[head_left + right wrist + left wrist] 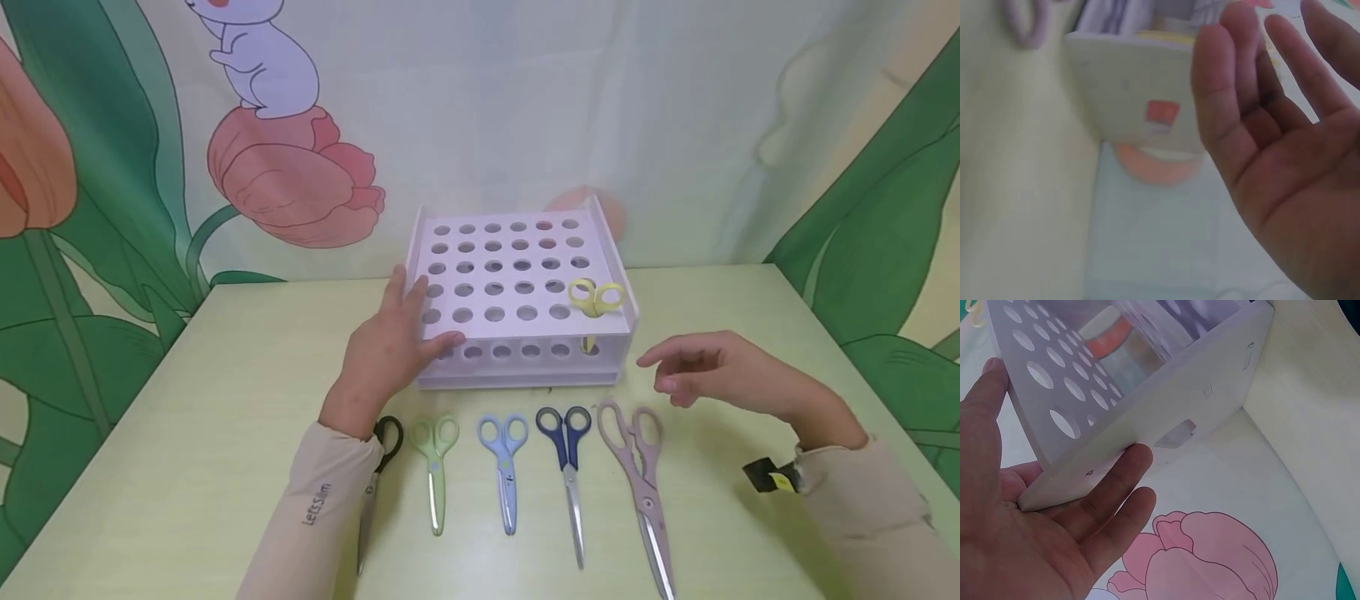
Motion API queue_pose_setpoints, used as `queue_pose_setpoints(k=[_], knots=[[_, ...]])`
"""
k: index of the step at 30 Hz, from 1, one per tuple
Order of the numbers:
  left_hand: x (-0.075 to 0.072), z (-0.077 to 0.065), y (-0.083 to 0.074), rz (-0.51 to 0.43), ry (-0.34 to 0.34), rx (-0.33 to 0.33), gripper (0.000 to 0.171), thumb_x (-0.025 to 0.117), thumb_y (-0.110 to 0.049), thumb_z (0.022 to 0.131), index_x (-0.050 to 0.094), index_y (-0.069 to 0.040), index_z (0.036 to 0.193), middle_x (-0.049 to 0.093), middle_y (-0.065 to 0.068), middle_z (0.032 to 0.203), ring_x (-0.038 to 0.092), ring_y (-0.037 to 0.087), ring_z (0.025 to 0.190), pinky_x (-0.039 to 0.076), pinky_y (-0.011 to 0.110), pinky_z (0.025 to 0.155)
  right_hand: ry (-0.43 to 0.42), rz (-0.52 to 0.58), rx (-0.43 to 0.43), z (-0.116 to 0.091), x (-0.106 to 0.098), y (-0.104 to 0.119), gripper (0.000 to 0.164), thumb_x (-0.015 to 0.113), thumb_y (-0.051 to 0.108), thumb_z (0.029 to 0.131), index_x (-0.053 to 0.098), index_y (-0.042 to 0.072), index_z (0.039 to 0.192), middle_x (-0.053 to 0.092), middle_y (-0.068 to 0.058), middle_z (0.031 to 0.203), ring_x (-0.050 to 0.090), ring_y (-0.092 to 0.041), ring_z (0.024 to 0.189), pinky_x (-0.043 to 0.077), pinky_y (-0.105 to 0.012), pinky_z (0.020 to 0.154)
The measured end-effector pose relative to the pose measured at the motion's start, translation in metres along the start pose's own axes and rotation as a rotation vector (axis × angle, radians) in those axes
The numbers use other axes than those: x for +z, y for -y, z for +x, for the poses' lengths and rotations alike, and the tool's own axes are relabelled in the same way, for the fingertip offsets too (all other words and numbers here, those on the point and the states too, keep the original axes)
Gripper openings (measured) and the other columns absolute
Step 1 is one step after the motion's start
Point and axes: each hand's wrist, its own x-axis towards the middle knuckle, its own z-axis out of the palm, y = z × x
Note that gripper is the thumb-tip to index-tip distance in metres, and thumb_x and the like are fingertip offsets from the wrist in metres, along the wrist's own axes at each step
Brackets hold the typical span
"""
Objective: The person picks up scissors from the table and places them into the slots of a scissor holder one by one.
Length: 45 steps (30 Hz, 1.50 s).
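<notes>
A printed backdrop [480, 108] rises behind a pale table [225, 400]; its rabbit [273, 71] sits on a pink flower [288, 183].

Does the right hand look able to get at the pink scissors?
Probably yes: the right hand is empty and close to the pink scissors, with nothing lying over their handles.

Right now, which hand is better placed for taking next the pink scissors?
Probably the right hand: it holds nothing and is nearer the pink scissors, while the left hand holds the white rack by its side.
</notes>
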Motion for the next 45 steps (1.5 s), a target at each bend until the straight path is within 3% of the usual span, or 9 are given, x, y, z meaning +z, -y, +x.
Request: queue_pose_setpoints(k=[6,12,16,22,29,38,45], knots=[[0.000,-0.001,0.001,-0.002,-0.004,-0.002,0.094,0.071,-0.057,0.089,0.033,-0.005,0.158,0.013,0.023,0.165,0.063,0.031,0.079,0.052,0.044,0.066,0.180,0.030,0.156,-0.002,-0.003,-0.037,0.045,0.058,-0.005,0.094,0.053,-0.003,0.139,0.062,-0.012,0.085,0.060,-0.026,0.073,0.054,-0.037,0.067],[0.001,-0.001,0.001,-0.003,-0.009,0.004,0.093,0.071,-0.057,0.089,0.033,-0.005,0.157,0.014,0.023,0.164,0.064,0.033,0.083,0.053,0.045,0.068,0.321,0.136,0.284,-0.001,0.005,-0.056,0.054,0.059,-0.002,0.096,0.045,0.003,0.148,0.063,-0.015,0.075,0.060,-0.023,0.062,0.055,-0.035,0.059],[0.001,0.000,0.000,0.000,-0.014,0.009,0.093,0.071,-0.057,0.090,0.033,-0.005,0.157,0.014,0.023,0.164,0.064,0.033,0.083,0.053,0.046,0.068,0.379,0.124,0.347,-0.001,0.013,-0.057,0.058,0.060,-0.002,0.094,0.044,0.010,0.149,0.063,-0.012,0.066,0.054,-0.017,0.050,0.050,-0.028,0.050],[0.001,0.001,-0.001,0.005,-0.004,0.004,0.094,0.070,-0.057,0.090,0.032,-0.005,0.158,0.013,0.022,0.165,0.064,0.033,0.083,0.053,0.045,0.069,0.389,0.012,0.379,-0.001,0.023,-0.052,0.061,0.061,-0.004,0.090,0.042,0.021,0.142,0.061,-0.010,0.060,0.047,-0.014,0.040,0.043,-0.024,0.041],[0.002,0.000,0.000,0.009,-0.013,0.010,0.093,0.071,-0.056,0.090,0.033,-0.004,0.157,0.013,0.023,0.164,0.064,0.034,0.084,0.053,0.046,0.070,0.359,-0.050,0.362,0.003,0.033,-0.047,0.052,0.055,-0.010,0.087,0.046,0.020,0.129,0.055,-0.004,0.055,0.043,-0.012,0.039,0.038,-0.023,0.039],[0.002,-0.002,0.002,0.007,-0.014,0.009,0.092,0.070,-0.055,0.091,0.033,-0.004,0.157,0.014,0.023,0.164,0.065,0.035,0.087,0.054,0.048,0.072,0.330,-0.123,0.420,0.007,0.036,-0.045,0.038,0.073,0.005,0.090,0.052,0.022,0.117,0.052,-0.002,0.055,0.044,-0.013,0.040,0.037,-0.022,0.039],[0.002,-0.001,0.001,-0.008,-0.017,0.014,0.093,0.071,-0.056,0.090,0.034,-0.003,0.157,0.014,0.023,0.164,0.065,0.037,0.090,0.054,0.049,0.075,0.341,-0.095,0.382,0.003,0.033,-0.042,0.037,0.072,0.005,0.090,0.052,0.019,0.117,0.053,-0.002,0.055,0.045,-0.013,0.041,0.038,-0.023,0.040]])
